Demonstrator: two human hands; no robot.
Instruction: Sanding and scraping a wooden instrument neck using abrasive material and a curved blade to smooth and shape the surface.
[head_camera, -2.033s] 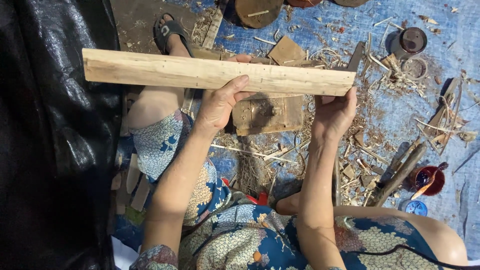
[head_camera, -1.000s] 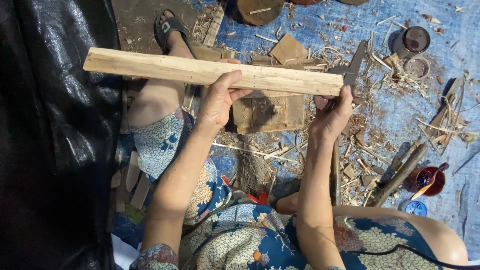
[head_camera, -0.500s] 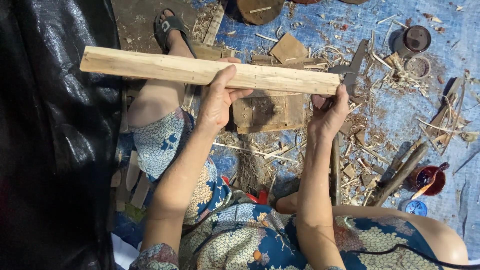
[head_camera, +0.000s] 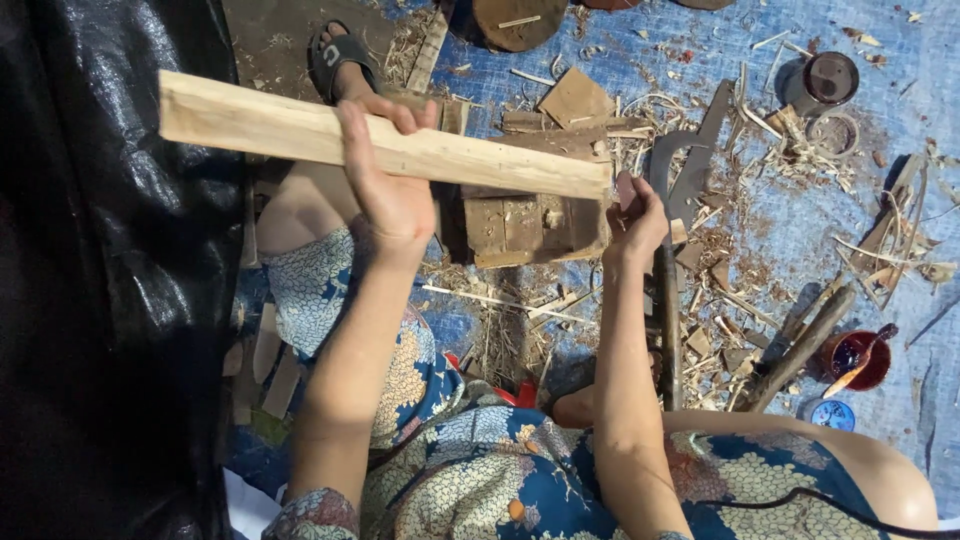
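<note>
I hold a long pale wooden plank (head_camera: 480, 155) in the air over my lap, its left end a bit higher than its right. My left hand (head_camera: 385, 195) wraps around its middle from below. My right hand (head_camera: 635, 220) sits at the plank's right end, fingers curled and thumb against the end face. Below the plank a squat wooden block (head_camera: 530, 225) rests on the blue tarp. A curved blade with a long handle (head_camera: 668, 300) lies on the ground just beyond my right hand.
Wood chips and offcuts (head_camera: 740, 300) litter the blue tarp (head_camera: 850, 200). A black plastic sheet (head_camera: 100, 300) fills the left side. My sandalled foot (head_camera: 340, 65) is at the top. A dark round lid (head_camera: 830, 78), a small red bowl (head_camera: 855, 358) and a stick (head_camera: 800, 345) lie at right.
The plank has shifted left and tilted, its right end dropping. My right hand slid from under the plank's end part to its very tip. My left hand kept its grip.
</note>
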